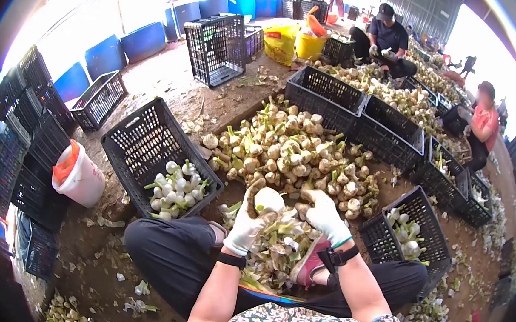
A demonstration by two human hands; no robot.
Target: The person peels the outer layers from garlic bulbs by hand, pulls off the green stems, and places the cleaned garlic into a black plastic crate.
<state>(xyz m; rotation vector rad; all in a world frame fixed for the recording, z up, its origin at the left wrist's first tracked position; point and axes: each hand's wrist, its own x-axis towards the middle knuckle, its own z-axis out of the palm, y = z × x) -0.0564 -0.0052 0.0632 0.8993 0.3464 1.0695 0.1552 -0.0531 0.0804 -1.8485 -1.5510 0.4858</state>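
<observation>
My left hand (246,223), in a white glove with soiled fingers, holds a clean white garlic bulb (268,200) between thumb and fingers. To its right, my right hand (326,217), gloved too, has its fingers curled in; whatever they may hold is hidden. A gap separates the two hands. Beneath them lies a heap of garlic skins and leaf scraps (276,249) between my legs. Just beyond rises a pile of unpeeled garlic bulbs (283,145) with cut stems.
A tilted black crate (128,146) with cleaned bulbs stands at my left, another black crate (437,248) at my right. More crates (385,137) line the pile's far side. A white bucket (83,179) stands far left. Two people (392,39) sit at the back right.
</observation>
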